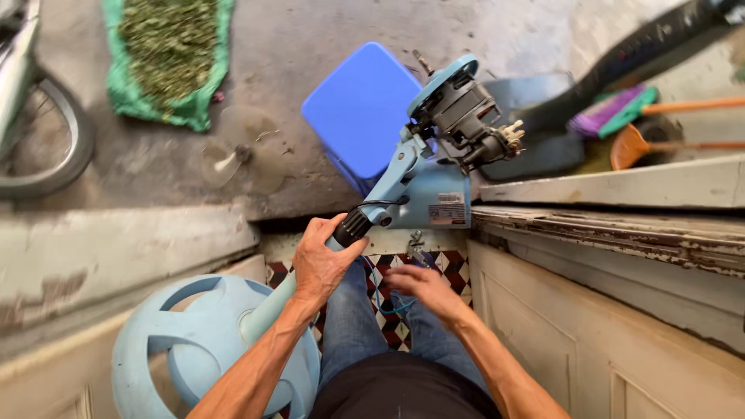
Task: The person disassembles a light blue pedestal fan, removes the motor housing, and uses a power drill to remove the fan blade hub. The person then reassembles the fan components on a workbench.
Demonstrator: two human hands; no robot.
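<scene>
The left hand (322,260) is wrapped around the pale blue pole (272,306) of a standing fan, fingers curled shut on it just below the black collar (353,226). The fan lies tilted across the person's lap, its round base (202,349) down at the lower left and its bare motor (466,116) up at the far end, next to a blue plastic stool (361,109). A light blue control housing (434,198) sits beside the pole near the collar. The right hand (427,289) rests over the knee in blue jeans, fingers bent loosely downward; whether it pinches anything I cannot tell, though a thin blue wire (382,299) runs just beside it. Patterned tiles (454,271) show between the knees. Farther out, a green sack of dried plants (167,58) lies on the concrete floor, a bicycle wheel (46,147) stands at the left, and brooms (621,109) lean at the right.
</scene>
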